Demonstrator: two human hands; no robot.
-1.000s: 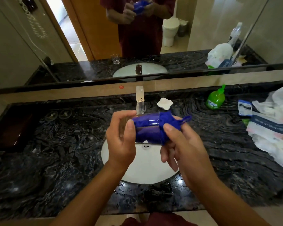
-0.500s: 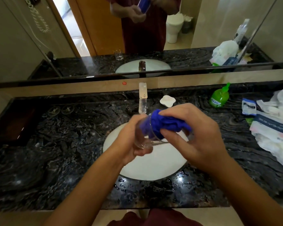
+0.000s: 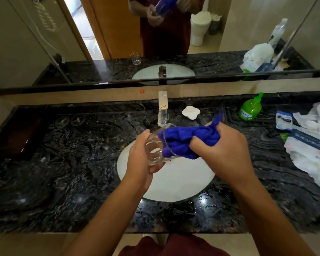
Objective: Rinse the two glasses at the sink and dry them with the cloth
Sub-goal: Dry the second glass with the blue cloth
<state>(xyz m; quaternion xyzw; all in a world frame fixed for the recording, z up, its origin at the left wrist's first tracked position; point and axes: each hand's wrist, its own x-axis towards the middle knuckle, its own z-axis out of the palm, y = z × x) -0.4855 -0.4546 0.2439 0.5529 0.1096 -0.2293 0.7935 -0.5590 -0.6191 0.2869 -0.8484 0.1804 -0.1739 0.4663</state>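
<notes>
Left hand (image 3: 139, 159): our fingers (image 3: 156, 168) curl round the base of the glass (image 3: 156, 147), which lies tipped on its side over the sink (image 3: 190, 182), mouth toward the right. Right hand (image 3: 227, 150): fingers clenched on a bunched blue cloth (image 3: 181, 143), one end of it stuffed into the glass mouth, a loose tail sticking up past the knuckles.

Step in hand, as we judge it: drying the inside of this glass. To do it well we would push the cloth right to the bottom and turn the glass against it, grip firm at the base but not squeezing the wall (thin glass, wet, likely slippery). Keep the work over the basin, so a slip drops it into the bowl and not onto stone.

Second glass: not seen directly; the mirror (image 3: 229, 34) shows one (image 3: 136, 58) standing on the counter (image 3: 54, 172), left of the basin. Whether it is rinsed or dried we cannot tell.

Around: tap (image 3: 163, 108) just behind the glass, close enough to knock when twisting. White soap dish (image 3: 190, 112) beside it, green soap bottle (image 3: 250, 109) further right, plastic bags and packets (image 3: 314, 145) heaped at the right end. Water drops on the counter edge nearest us.
</notes>
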